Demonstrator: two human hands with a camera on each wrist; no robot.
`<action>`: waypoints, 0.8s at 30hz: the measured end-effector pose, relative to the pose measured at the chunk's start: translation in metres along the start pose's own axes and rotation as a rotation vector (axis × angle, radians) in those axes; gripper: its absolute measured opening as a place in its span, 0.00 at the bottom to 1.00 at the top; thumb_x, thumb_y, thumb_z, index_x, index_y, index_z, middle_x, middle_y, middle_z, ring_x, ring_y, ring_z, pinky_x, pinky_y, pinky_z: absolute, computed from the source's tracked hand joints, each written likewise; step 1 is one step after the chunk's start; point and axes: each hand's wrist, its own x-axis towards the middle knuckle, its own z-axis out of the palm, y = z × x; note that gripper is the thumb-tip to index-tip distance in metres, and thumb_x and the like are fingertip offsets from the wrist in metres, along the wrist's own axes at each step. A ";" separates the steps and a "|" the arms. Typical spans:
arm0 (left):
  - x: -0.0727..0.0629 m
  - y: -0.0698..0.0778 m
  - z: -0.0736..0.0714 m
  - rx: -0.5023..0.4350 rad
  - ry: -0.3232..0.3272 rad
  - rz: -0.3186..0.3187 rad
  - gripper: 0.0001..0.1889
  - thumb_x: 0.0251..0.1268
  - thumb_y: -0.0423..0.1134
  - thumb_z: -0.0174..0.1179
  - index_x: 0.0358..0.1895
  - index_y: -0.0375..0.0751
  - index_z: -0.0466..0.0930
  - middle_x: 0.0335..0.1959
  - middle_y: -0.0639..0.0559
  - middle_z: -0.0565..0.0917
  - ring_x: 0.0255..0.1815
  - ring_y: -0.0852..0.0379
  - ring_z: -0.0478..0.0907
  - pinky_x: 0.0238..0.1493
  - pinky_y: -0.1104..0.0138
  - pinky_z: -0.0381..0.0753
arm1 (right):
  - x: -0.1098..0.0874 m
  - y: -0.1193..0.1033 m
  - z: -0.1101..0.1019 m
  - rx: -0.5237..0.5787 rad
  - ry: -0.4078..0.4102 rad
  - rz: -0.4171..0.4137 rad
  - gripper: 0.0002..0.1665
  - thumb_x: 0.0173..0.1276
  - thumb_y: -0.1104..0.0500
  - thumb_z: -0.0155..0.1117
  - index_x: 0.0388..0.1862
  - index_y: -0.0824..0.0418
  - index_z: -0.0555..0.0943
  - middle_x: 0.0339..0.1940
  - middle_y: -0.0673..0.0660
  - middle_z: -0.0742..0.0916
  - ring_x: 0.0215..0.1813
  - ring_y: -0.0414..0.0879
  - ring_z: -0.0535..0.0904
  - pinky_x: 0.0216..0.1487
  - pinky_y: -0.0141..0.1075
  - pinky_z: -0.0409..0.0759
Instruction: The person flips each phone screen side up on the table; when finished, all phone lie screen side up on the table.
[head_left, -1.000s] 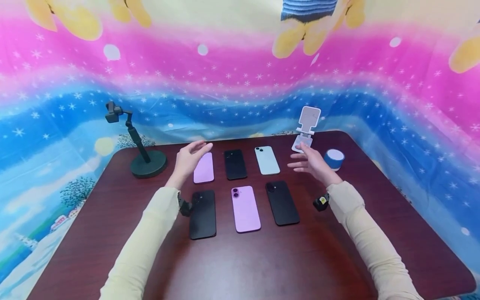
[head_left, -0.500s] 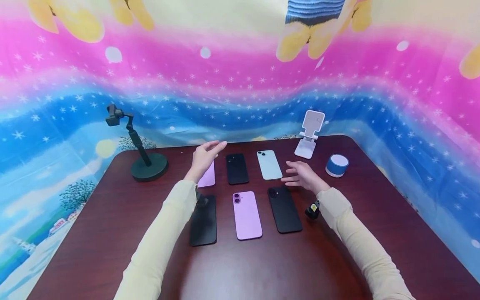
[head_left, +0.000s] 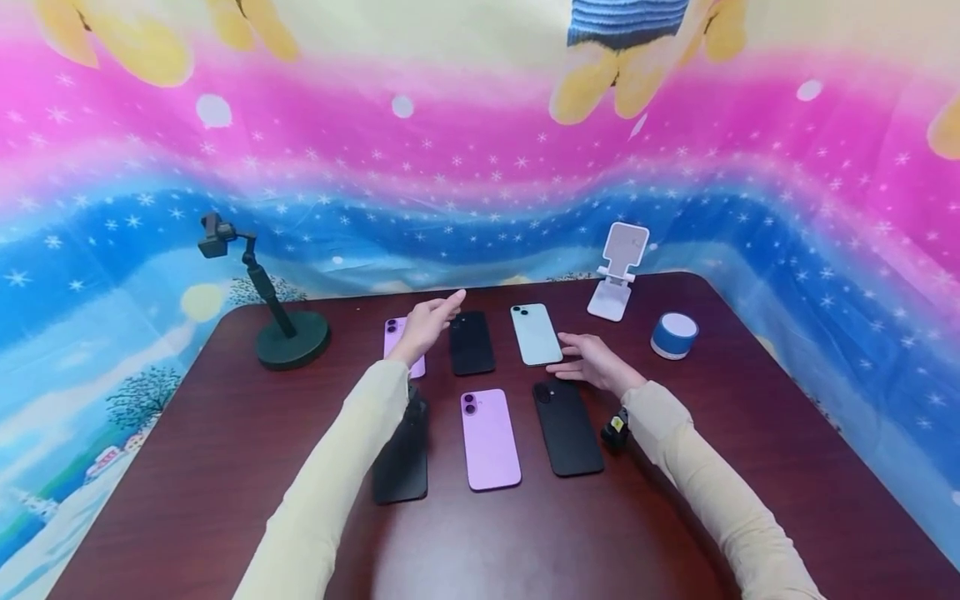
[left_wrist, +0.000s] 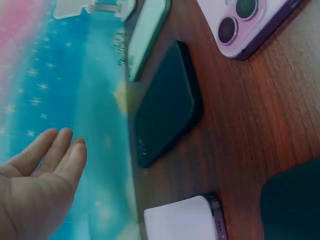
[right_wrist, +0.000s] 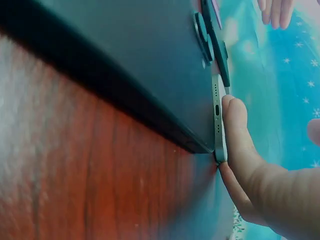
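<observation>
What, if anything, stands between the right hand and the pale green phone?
Nothing visible. The right hand is by the near right corner of the pale green phone; the closest black phone lies on the near side, not between them.

1. Head view: the left hand (head_left: 430, 327) covers partly the flat light-purple phone (head_left: 392, 337) at back left.
2. Same view: the cream cloth sleeve (head_left: 324, 477) hides some of the flat black front-left phone (head_left: 401, 477).
3. Left wrist view: the top edge cuts the white folding stand (left_wrist: 71, 7).
</observation>
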 end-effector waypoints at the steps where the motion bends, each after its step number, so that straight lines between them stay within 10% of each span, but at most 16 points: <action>1: 0.003 -0.001 0.002 -0.014 -0.010 -0.001 0.36 0.64 0.64 0.52 0.61 0.35 0.74 0.60 0.39 0.78 0.63 0.46 0.74 0.65 0.60 0.72 | 0.001 0.000 0.000 0.008 -0.006 -0.005 0.36 0.79 0.51 0.35 0.79 0.61 0.39 0.77 0.72 0.47 0.69 0.65 0.66 0.66 0.46 0.71; 14: 0.029 -0.005 0.041 -0.019 0.002 -0.045 0.24 0.72 0.47 0.52 0.62 0.34 0.73 0.60 0.36 0.77 0.60 0.41 0.76 0.63 0.57 0.74 | 0.011 0.003 0.010 0.058 0.032 -0.020 0.33 0.80 0.55 0.30 0.78 0.66 0.40 0.76 0.72 0.51 0.69 0.67 0.64 0.68 0.51 0.67; 24: 0.040 -0.012 0.071 0.050 -0.118 -0.011 0.22 0.74 0.35 0.46 0.67 0.31 0.67 0.67 0.38 0.71 0.68 0.44 0.68 0.68 0.55 0.67 | 0.018 0.004 0.011 -0.011 0.106 0.026 0.34 0.80 0.59 0.34 0.76 0.71 0.38 0.77 0.70 0.50 0.67 0.64 0.69 0.62 0.44 0.76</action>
